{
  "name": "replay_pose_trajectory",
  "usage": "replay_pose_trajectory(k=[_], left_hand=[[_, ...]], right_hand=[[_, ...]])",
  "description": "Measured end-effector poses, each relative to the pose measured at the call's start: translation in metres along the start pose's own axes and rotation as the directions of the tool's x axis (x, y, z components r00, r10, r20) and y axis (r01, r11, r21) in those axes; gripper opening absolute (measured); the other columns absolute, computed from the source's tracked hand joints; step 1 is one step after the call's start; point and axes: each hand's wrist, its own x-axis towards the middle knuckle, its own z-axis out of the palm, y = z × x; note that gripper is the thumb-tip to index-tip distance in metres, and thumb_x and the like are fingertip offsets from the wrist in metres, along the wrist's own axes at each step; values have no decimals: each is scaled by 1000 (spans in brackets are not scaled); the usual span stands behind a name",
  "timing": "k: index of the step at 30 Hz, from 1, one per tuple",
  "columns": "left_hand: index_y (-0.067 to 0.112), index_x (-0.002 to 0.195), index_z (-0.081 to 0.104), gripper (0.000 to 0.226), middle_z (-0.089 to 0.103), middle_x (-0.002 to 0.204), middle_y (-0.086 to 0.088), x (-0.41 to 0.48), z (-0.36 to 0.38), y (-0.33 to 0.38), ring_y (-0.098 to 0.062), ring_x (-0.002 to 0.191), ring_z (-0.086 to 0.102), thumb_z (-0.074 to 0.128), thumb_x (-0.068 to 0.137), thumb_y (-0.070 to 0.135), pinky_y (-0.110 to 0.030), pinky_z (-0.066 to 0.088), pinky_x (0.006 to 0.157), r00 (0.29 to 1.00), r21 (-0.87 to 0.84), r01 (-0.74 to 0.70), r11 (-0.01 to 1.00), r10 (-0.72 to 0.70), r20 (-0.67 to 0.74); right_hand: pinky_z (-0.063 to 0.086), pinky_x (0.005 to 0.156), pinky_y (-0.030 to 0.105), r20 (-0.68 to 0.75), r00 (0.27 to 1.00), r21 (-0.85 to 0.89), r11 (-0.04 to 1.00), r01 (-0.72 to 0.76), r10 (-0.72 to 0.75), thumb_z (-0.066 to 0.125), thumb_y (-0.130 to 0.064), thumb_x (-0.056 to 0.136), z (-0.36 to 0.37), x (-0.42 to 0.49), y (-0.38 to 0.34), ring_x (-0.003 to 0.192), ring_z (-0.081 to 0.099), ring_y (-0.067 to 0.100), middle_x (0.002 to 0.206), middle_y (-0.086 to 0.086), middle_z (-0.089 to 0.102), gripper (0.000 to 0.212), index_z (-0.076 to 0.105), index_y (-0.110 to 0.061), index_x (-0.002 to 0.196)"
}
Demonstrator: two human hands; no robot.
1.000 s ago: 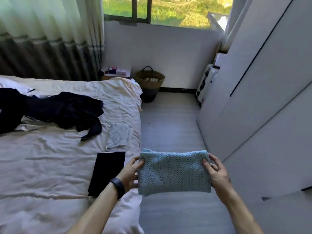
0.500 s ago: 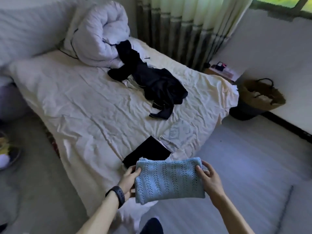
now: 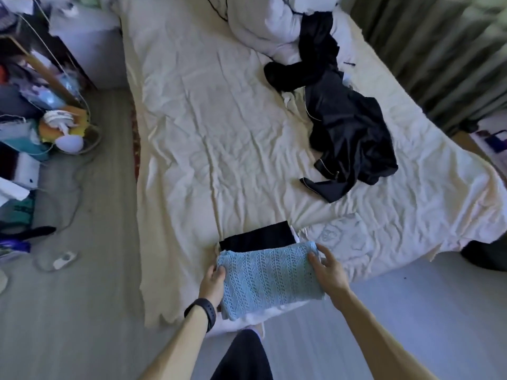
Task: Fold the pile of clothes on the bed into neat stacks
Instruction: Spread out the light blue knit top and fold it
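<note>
A folded light-blue knit garment [image 3: 267, 278] hangs over the near corner of the bed [image 3: 208, 138]. My left hand [image 3: 212, 281] grips its left edge and my right hand [image 3: 327, 271] grips its right edge. Just beyond it a folded black garment [image 3: 258, 238] lies flat on the sheet, partly covered by the blue knit. A folded whitish garment [image 3: 340, 235] lies to the right of the black one. A heap of unfolded dark clothes [image 3: 345, 124] sprawls across the far right of the bed.
A bunched white duvet [image 3: 263, 26] sits at the head of the bed. Cluttered shelves and cables [image 3: 41, 119] line the left side, with a small white device [image 3: 64, 259] on the grey floor. Curtains [image 3: 439, 50] hang at the right.
The view has swung left and down onto the bed. Both hands have carried the blue knit from above the floor to over the bed's near corner, above the black garment.
</note>
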Motion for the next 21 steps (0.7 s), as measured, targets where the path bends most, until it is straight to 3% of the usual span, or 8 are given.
replay_pose_trajectory(k=[4,8,11,14,21], left_hand=[[16,118,56,25,66,113,-16,29,21,5,-24,90,63,38,107,30,-35,50,76,987,34,-32,999,37,-156],[13,139,47,40,61,123,-16,59,31,6,-35,109,60,34,108,34,-40,48,90,970,61,40,997,-24,-242],[11,134,48,36,61,115,-12,86,32,-1,-31,103,60,33,108,32,-34,43,79,975,139,54,989,-22,-223],[18,123,54,25,63,102,-1,104,33,-10,-27,99,62,37,108,28,-33,45,75,974,110,8,994,17,-225],[34,132,52,33,65,121,7,99,36,-17,-18,111,63,50,100,46,-45,50,96,976,113,-23,993,47,-211]], right_hand=[[52,96,41,84,996,-46,999,-28,32,53,-44,103,13,59,-10,113,63,27,126,8,65,40,52,-34,142],[46,78,30,108,993,-96,995,-30,40,51,-39,105,35,107,-10,106,61,21,123,7,65,40,51,-30,144],[44,73,29,159,984,-153,987,-51,75,49,-34,107,50,140,-3,100,61,23,121,10,65,40,50,-26,146],[43,72,29,210,972,-266,963,-49,107,43,-36,108,57,161,8,104,59,24,132,11,61,45,43,-26,152],[42,83,31,61,996,-152,986,-60,70,48,-36,106,60,160,20,107,60,26,129,9,63,42,51,-26,147]])
